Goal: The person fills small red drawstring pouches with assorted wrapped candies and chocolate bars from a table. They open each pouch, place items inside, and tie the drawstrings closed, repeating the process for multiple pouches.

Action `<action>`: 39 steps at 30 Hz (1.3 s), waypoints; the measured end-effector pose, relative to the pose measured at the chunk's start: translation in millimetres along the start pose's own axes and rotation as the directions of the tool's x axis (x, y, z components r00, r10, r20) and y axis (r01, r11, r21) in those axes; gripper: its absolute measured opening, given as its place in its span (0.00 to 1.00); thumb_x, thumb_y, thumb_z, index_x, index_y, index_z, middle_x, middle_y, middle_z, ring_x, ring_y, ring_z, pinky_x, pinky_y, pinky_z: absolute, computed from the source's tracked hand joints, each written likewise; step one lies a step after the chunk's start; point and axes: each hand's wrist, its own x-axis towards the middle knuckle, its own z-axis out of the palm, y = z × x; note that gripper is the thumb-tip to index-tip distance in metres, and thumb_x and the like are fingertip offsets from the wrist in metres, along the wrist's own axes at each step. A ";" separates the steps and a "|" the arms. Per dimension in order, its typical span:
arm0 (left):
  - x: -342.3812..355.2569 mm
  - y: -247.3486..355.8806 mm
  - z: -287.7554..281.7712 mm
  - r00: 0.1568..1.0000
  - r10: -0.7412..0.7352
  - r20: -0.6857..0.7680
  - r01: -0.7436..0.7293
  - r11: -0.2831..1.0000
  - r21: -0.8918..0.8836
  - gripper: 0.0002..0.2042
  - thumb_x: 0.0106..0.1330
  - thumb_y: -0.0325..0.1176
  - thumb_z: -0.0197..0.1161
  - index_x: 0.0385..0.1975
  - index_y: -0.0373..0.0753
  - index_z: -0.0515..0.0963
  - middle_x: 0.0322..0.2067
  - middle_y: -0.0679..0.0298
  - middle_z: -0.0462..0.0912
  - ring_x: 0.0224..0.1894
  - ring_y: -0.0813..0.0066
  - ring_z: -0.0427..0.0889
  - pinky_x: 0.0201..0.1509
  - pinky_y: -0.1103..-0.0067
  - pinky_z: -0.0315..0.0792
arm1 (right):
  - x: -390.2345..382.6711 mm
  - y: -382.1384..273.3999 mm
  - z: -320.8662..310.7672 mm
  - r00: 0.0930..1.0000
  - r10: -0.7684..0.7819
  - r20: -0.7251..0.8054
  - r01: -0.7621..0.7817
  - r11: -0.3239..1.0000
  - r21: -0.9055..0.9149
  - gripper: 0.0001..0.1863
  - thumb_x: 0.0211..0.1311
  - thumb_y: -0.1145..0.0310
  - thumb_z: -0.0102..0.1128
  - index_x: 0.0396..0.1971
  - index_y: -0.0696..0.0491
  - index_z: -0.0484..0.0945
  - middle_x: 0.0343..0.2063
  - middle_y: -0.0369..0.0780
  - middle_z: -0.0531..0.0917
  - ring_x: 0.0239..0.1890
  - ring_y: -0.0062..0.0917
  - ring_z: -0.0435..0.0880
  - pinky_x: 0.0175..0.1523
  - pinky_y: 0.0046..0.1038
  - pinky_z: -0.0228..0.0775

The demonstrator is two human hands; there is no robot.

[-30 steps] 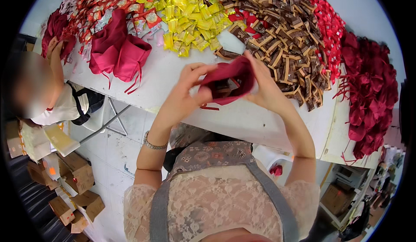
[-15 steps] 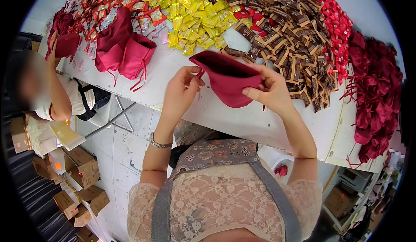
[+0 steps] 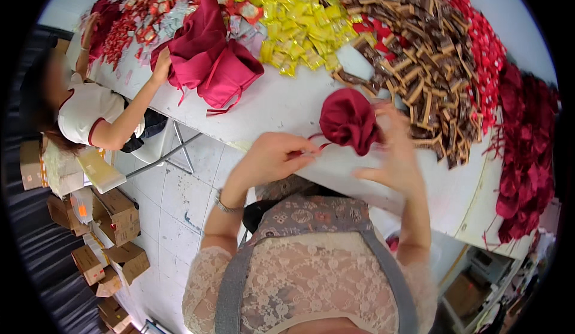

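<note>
A dark red drawstring pouch point(image 3: 347, 120) is in front of me over the white table, its mouth gathered and puckered. My left hand point(image 3: 277, 160) is at its left, thumb and fingers pinched on the pouch's thin red drawstring point(image 3: 318, 141). My right hand point(image 3: 392, 154) is close against the pouch's right side. Motion smears its fingers; the thumb appears apart from them, and whether it grips a string or the fabric is unclear.
Sweets in yellow wrappers point(image 3: 302, 23), brown packets point(image 3: 419, 64) and red packets point(image 3: 485, 52) heap along the back of the white table point(image 3: 269, 103). Red pouches point(image 3: 527, 154) pile at right; larger ones point(image 3: 233, 73) lie left. A co-worker point(image 3: 96, 112) reaches to those.
The pouch has gone from open-mouthed to gathered and sits farther right. My right hand has shifted off its rim. The co-worker's hand has come onto the left pouches.
</note>
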 end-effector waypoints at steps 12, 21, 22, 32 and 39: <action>47.5 -48.2 -78.0 0.645 -0.116 -0.755 0.686 0.525 0.505 0.15 0.53 0.48 0.63 0.27 0.43 0.74 0.19 0.63 0.78 0.23 0.60 0.79 0.24 0.68 0.70 | 20.4 84.2 -147.2 0.325 0.260 -0.909 0.491 0.775 0.397 0.15 0.54 0.74 0.57 0.41 0.60 0.69 0.40 0.45 0.76 0.40 0.31 0.78 0.45 0.28 0.73; 5.3 11.0 -44.2 0.663 0.099 -0.742 0.033 0.986 0.162 0.14 0.49 0.18 0.62 0.14 0.39 0.62 0.15 0.67 0.63 0.17 0.78 0.63 0.21 0.84 0.60 | 110.5 38.3 72.0 0.945 -0.149 0.290 0.258 0.885 -0.387 0.17 0.47 0.68 0.65 0.36 0.55 0.71 0.34 0.43 0.74 0.38 0.39 0.75 0.42 0.38 0.67; 6.8 1.1 -39.8 0.689 -0.047 -0.723 -0.032 0.995 -0.095 0.13 0.49 0.16 0.60 0.15 0.38 0.62 0.17 0.68 0.64 0.19 0.82 0.63 0.23 0.86 0.60 | 125.3 35.7 71.1 0.966 -0.144 0.214 0.210 0.921 -0.329 0.15 0.47 0.68 0.64 0.34 0.55 0.70 0.32 0.43 0.74 0.35 0.39 0.75 0.39 0.39 0.68; 50.2 -65.3 4.0 0.922 -0.262 -0.285 0.045 0.803 -0.594 0.09 0.53 0.20 0.60 0.25 0.39 0.66 0.23 0.76 0.66 0.26 0.92 0.65 0.29 0.91 0.60 | 222.6 37.2 104.2 0.934 -0.025 0.355 0.105 0.972 -0.209 0.15 0.50 0.72 0.55 0.40 0.58 0.72 0.34 0.49 0.78 0.38 0.41 0.79 0.41 0.38 0.72; 58.7 -80.8 4.7 0.914 -0.272 -0.301 0.041 0.800 -0.598 0.05 0.53 0.23 0.60 0.24 0.36 0.70 0.20 0.75 0.68 0.23 0.90 0.64 0.26 0.88 0.62 | 411.6 89.7 65.5 0.947 0.292 0.135 -0.219 0.893 -0.394 0.20 0.63 0.55 0.49 0.37 0.58 0.77 0.23 0.42 0.80 0.31 0.31 0.80 0.37 0.36 0.70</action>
